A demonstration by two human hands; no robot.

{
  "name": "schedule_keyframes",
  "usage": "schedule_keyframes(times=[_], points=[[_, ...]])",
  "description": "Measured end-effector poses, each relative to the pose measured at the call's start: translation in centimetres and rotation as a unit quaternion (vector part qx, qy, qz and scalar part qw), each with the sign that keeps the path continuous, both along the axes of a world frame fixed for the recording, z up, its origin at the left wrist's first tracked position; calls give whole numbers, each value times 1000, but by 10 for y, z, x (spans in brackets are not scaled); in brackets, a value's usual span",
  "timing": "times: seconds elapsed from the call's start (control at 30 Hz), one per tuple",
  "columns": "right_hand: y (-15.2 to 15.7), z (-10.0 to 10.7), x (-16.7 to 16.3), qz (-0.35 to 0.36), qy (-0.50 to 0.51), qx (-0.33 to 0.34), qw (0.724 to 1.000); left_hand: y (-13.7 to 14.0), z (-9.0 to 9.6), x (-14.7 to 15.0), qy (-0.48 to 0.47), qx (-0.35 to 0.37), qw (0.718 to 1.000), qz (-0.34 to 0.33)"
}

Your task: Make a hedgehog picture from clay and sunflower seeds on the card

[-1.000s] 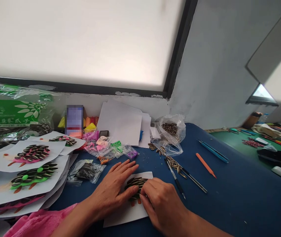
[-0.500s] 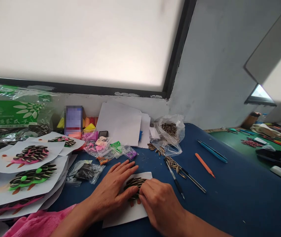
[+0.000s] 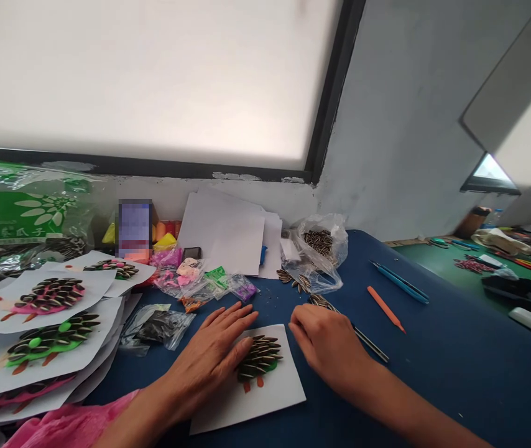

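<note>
My left hand (image 3: 221,339) lies with fingers spread over the left part of a white sheet (image 3: 270,403). On that sheet is a hedgehog shape (image 3: 260,358) of sunflower seeds stuck in green clay, with small brown feet; my left thumb touches its left side and the hand covers its front. My right hand (image 3: 324,339) is off the sheet to the right, fingers curled together and tips hidden. It is nearest a small pile of sunflower seeds (image 3: 320,300) and partly covers a pen (image 3: 370,343) beside it.
Finished hedgehog sheets (image 3: 46,295) are stacked at the left, near a green seed bag (image 3: 18,211). Clay packets (image 3: 200,280), blank paper (image 3: 221,233) and a plastic bag of seeds (image 3: 319,242) line the wall. An orange marker (image 3: 385,309) and blue tweezers-like tool (image 3: 400,283) lie right.
My right hand has left the seed hedgehog and moved right and up, toward the loose seeds and pens. More of the hedgehog shows. My left hand stays on the sheet.
</note>
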State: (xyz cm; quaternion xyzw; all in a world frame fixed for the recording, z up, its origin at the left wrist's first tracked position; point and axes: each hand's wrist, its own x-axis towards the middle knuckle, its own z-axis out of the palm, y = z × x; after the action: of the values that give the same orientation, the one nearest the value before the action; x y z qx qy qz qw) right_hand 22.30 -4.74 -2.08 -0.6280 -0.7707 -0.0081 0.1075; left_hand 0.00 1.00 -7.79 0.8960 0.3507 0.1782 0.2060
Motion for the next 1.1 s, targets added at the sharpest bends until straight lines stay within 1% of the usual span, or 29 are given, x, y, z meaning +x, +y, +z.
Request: schedule_keyframes(times=[0.07,0.17,0.37,0.53,0.7,0.93,1.03,1.1], points=[[9,1,9,-28,-12,-8,999,1,-2,-1,3,2,1000,2],[21,2,19,-41,-32,-11,999,1,-1,-2,6,1,1000,-2],[50,6,33,-46,-61,-11,997,-5,12,-2,34,-24,999,-9],[72,1,28,-21,-82,-14,996,-6,14,-2,41,-27,999,-13],[88,-5,18,-23,-118,-18,993,-6,14,-2,43,-24,999,-9],[98,-7,20,12,-129,-23,991,-7,18,1,50,-19,999,-5],[92,-5,17,28,-116,-21,993,-7,18,1,55,-17,998,-7],[79,-2,13,36,-99,-23,994,-7,17,1,52,-13,999,-7]])
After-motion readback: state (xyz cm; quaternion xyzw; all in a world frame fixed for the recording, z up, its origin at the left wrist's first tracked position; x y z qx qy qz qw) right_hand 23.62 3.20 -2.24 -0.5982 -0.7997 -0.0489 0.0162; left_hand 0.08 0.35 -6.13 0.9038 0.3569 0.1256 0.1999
